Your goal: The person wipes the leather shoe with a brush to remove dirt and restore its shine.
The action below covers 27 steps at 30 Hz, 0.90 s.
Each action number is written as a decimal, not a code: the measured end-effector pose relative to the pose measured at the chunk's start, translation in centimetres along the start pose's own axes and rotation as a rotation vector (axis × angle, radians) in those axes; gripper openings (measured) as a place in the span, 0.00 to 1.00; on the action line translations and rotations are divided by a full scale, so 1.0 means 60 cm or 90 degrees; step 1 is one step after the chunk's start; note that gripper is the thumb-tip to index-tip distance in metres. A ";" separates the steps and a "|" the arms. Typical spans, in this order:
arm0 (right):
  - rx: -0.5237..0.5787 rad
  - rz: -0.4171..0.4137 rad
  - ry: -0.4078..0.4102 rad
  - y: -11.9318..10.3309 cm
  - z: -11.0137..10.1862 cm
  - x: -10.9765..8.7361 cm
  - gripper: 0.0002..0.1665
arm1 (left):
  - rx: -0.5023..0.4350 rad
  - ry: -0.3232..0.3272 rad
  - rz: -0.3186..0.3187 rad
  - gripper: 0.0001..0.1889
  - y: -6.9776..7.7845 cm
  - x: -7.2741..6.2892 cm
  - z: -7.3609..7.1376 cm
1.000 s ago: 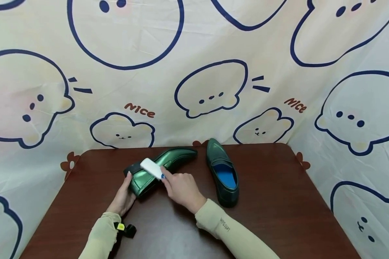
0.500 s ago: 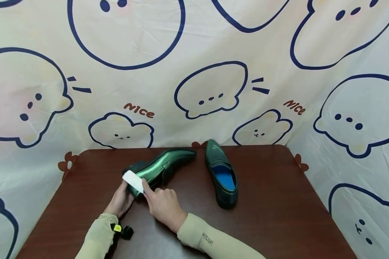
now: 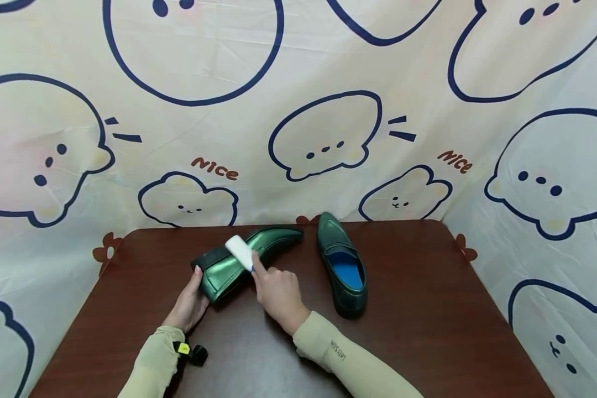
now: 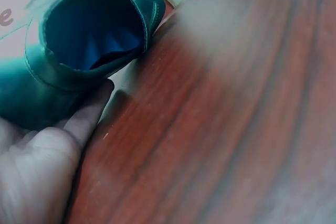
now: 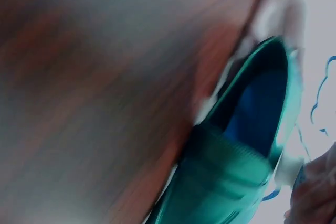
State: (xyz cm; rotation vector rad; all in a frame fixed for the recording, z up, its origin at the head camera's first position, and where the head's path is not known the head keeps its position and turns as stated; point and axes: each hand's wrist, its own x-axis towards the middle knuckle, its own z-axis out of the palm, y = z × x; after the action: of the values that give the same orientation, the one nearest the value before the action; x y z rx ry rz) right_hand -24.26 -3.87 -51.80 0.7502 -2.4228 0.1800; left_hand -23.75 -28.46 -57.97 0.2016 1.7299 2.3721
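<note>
A green loafer (image 3: 226,276) lies tipped on its side, toe pointing to the far right, its dark heel turned away to the left. My left hand (image 3: 188,305) grips it at the heel end; in the left wrist view, fingers (image 4: 86,114) reach under the shoe beside its blue-lined opening. My right hand (image 3: 280,296) holds a white brush (image 3: 239,252) by its handle, the index finger stretched along it. The brush lies over the upper side of the loafer, near the middle; its bristle side faces the shoe and is hidden. The right wrist view is blurred.
A second green loafer (image 3: 340,265) with a blue insole stands upright to the right of my right hand, toe toward the back edge. Both are on a brown wooden table (image 3: 428,309). A patterned cloth (image 3: 323,66) hangs right behind the table.
My right hand has swept the brush down to the loafer's heel end, then back up and right toward its middle. The left hand has kept its grip; the shoe rolled slightly and back.
</note>
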 end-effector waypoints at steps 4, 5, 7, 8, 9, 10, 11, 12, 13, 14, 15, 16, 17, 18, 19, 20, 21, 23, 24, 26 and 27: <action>0.074 -0.115 -0.026 -0.037 -0.007 -0.012 0.28 | 0.024 0.027 -0.012 0.28 -0.002 -0.003 -0.001; 0.087 -0.135 -0.034 -0.045 -0.007 -0.016 0.28 | 0.024 0.034 -0.013 0.26 -0.002 -0.003 -0.002; 0.102 -0.149 -0.046 -0.056 -0.005 -0.021 0.28 | 0.017 0.040 -0.005 0.24 -0.002 -0.004 -0.004; 0.107 -0.141 -0.049 -0.057 -0.003 -0.021 0.28 | 0.011 0.035 -0.001 0.24 -0.002 -0.004 -0.004; 0.101 -0.130 -0.047 -0.057 -0.002 -0.021 0.28 | 0.005 0.030 0.002 0.23 -0.001 -0.003 -0.005; 0.096 -0.118 -0.045 -0.054 -0.002 -0.021 0.28 | -0.004 0.020 0.003 0.23 0.000 -0.003 -0.006; 0.095 -0.108 -0.045 -0.049 -0.002 -0.019 0.28 | -0.014 0.013 0.007 0.23 0.000 -0.002 -0.006; 0.097 -0.103 -0.044 -0.043 -0.003 -0.017 0.27 | -0.020 0.006 0.006 0.23 0.002 -0.001 -0.005; 0.100 -0.099 -0.043 -0.034 -0.004 -0.015 0.27 | -0.025 -0.001 0.004 0.25 0.003 0.000 -0.005; 0.101 -0.091 -0.043 -0.025 -0.005 -0.012 0.27 | -0.027 -0.005 0.001 0.27 0.004 0.002 -0.004; 0.100 -0.076 -0.041 -0.014 -0.007 -0.009 0.27 | -0.027 -0.007 0.001 0.30 0.004 0.004 -0.003; 0.099 -0.055 -0.042 -0.002 -0.009 -0.005 0.27 | -0.026 -0.008 0.000 0.32 0.005 0.006 -0.002; 0.098 -0.028 -0.044 0.010 -0.009 -0.001 0.27 | -0.022 -0.007 0.000 0.35 0.005 0.008 -0.001; 0.094 0.001 -0.045 0.021 -0.011 0.002 0.27 | -0.021 -0.006 -0.002 0.38 0.005 0.009 0.000; 0.089 0.031 -0.050 0.032 -0.012 0.006 0.27 | -0.020 -0.007 -0.004 0.40 0.005 0.010 0.001; 0.085 0.060 -0.055 0.040 -0.012 0.008 0.27 | -0.018 -0.006 -0.004 0.41 0.005 0.010 0.001; 0.086 0.081 -0.060 0.047 -0.012 0.011 0.27 | -0.019 -0.007 -0.003 0.42 0.005 0.010 0.002; 0.090 0.092 -0.069 0.051 -0.013 0.012 0.27 | -0.025 -0.005 -0.006 0.42 0.004 0.008 0.002; 0.094 0.084 -0.069 0.048 -0.014 0.012 0.28 | -0.027 -0.004 -0.007 0.42 0.004 0.007 0.002; 0.107 0.047 -0.066 0.037 -0.015 0.009 0.29 | -0.031 -0.003 -0.005 0.41 0.003 0.006 0.002; 0.111 0.020 -0.065 0.029 -0.016 0.006 0.29 | -0.033 -0.004 -0.006 0.40 0.004 0.005 0.002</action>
State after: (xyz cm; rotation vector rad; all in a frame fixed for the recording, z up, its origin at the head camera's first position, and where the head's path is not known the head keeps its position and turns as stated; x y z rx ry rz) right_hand -24.95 -2.32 -50.73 0.8162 -2.5398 0.3784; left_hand -24.05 -28.33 -57.73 0.1926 1.6613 2.4035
